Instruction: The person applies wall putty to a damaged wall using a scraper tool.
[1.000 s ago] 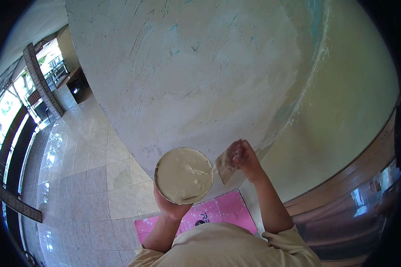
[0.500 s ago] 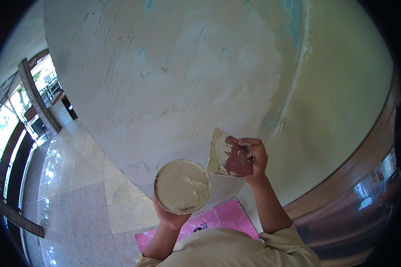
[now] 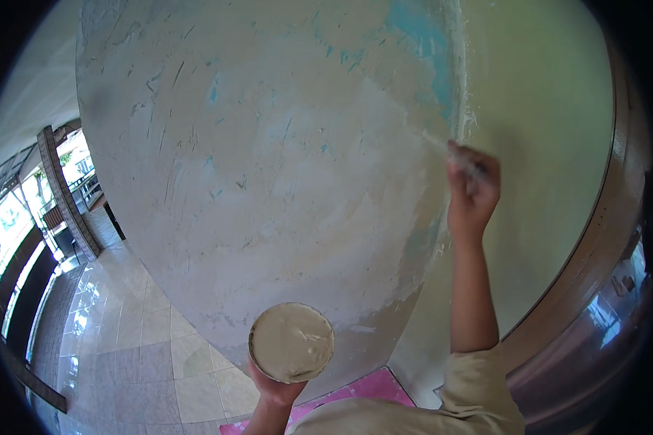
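Beige putty (image 3: 290, 339) could spill if your cupped left hand (image 3: 281, 392) tilts its tub (image 3: 333, 339); your closed right hand (image 3: 476, 181) grips 1 scraper (image 3: 434, 139).

A tiled floor (image 3: 156, 362) stretches along the left, its pale squares broken by a greyer patch (daylight glints off the far-left tiles). A pink mat (image 3: 376, 390), partly hidden, lies near the lower edge. Farther back at left stands a patterned pillar (image 3: 65, 192), with bright outdoor light around it. At right, a brown wooden frame (image 3: 555, 308) borders a shiny brown surface (image 3: 577, 373).
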A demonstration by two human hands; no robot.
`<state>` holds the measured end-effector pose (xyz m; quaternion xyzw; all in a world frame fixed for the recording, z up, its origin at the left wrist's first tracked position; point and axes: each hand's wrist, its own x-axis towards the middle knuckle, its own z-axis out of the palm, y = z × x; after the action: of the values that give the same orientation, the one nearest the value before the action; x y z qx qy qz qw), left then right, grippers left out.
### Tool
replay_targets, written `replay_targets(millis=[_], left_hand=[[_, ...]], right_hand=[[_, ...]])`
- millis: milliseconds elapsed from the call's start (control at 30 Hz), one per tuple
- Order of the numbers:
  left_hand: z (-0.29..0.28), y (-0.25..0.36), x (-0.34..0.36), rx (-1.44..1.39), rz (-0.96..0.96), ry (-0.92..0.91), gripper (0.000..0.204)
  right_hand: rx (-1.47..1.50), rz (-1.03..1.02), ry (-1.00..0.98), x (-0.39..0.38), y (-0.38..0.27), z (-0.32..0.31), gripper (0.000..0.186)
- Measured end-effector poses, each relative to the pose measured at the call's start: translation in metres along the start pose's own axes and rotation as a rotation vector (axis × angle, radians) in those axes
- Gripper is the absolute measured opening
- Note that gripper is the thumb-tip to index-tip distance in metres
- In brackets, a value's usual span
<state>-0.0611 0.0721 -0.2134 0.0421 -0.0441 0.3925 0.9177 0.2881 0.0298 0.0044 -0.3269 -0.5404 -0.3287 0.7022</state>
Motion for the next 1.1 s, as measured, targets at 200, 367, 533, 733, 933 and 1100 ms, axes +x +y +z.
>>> replay_targets(millis=[200,367,533,733,933,1100], left_hand=[[0.008,-0.010,0.002,-0.100,0.013,-0.030,0.061],[0.004,-0.017,0.005,-0.073,0.042,-0.046,0.061],[0.006,-0.025,0.004,-0.052,0.084,-0.101,0.057],[0.003,-0.033,0.007,-0.090,0.129,-0.084,0.056],[-0.002,-0.039,0.008,-0.002,0.187,-0.017,0.056],[0.004,-0.043,0.007,-0.245,0.137,-0.081,0.063]], right_hand=[[0.167,-0.026,0.203,0.097,0.015,0.004,0.040],[-0.025,-0.065,0.131,0.151,0.009,0.011,0.049],[-0.239,-0.079,-0.159,0.172,0.026,0.034,0.062],[-0.444,-0.047,-0.485,0.175,0.054,0.066,0.083],[-0.661,0.016,-0.324,0.247,0.125,0.025,0.087],[-0.420,0.105,-0.189,0.253,0.124,0.009,0.077]])
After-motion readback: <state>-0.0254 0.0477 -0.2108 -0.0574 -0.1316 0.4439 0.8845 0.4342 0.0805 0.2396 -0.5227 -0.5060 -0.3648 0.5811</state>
